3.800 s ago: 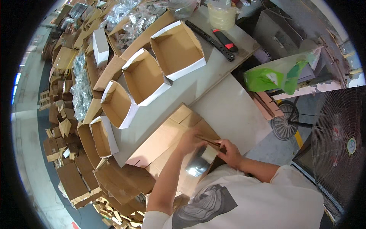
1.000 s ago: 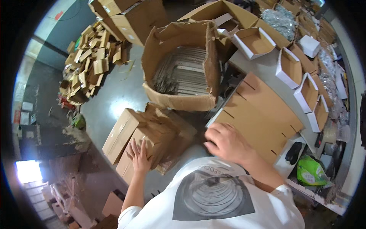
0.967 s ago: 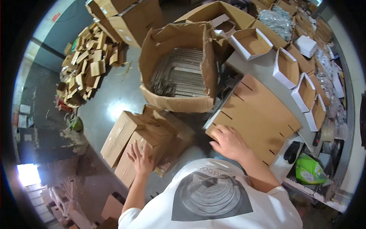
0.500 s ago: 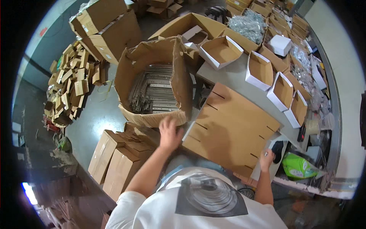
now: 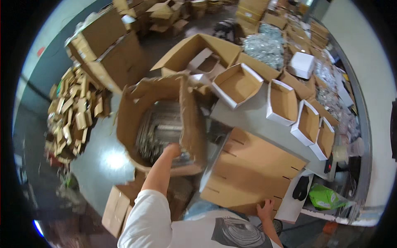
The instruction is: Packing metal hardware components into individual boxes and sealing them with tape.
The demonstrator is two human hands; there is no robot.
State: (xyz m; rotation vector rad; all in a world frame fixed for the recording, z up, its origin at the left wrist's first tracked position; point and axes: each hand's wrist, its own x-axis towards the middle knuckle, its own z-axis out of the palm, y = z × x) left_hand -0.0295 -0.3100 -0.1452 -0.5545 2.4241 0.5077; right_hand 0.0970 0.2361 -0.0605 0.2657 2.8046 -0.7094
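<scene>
My left hand (image 5: 174,149) is inside a tall, torn-edged cardboard box (image 5: 193,124), low by its near right wall. Stacked metal rails (image 5: 159,122) fill the bottom of that box, next to the hand. Blur and the box wall hide my left fingers, so a grip on a rail cannot be made out. On the table, a flat brown cardboard sheet (image 5: 252,169) with slots cut along two sides lies to the right of the box. My right hand (image 5: 266,208) rests at the sheet's near edge, fingers apart, with nothing visible in them.
Several white-sided open trays (image 5: 282,103) stand along the table's far side. A black item (image 5: 303,188) and a green bag (image 5: 324,196) lie to the right. A closed carton (image 5: 117,211) stands near left; small cardboard pieces (image 5: 78,111) are heaped beyond.
My left hand has gone from outside the box's near edge down into it. My right hand has moved left from the sheet's right corner to its near edge, and its fingers have opened.
</scene>
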